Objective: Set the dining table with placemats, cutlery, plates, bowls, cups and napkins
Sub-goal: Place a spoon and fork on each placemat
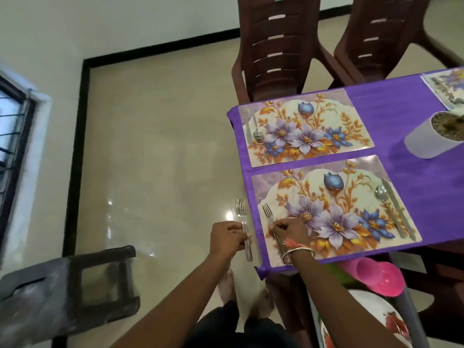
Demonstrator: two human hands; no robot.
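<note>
Purple-clothed table point(401, 109): on the left side of the near placemat point(351, 187), the right hand point(291, 229) has its fingers pinched on a fork point(267, 212). Best laid parallel to the mat's edge, tines far. The left hand point(226, 237) grips spare forks point(242, 212), just off the table.

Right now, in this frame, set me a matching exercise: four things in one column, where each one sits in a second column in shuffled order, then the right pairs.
Things
1. bundle of forks
2. single fork
3. closer spoon
4. white pot

Places
A. on the purple cloth, clear of any placemat
B. gripped in the left hand, out beyond the cloth
C. left end of the near placemat, pinched by the right hand
D. right end of the near placemat, beside a knife

Pairs: 1-B, 2-C, 3-D, 4-A
</note>
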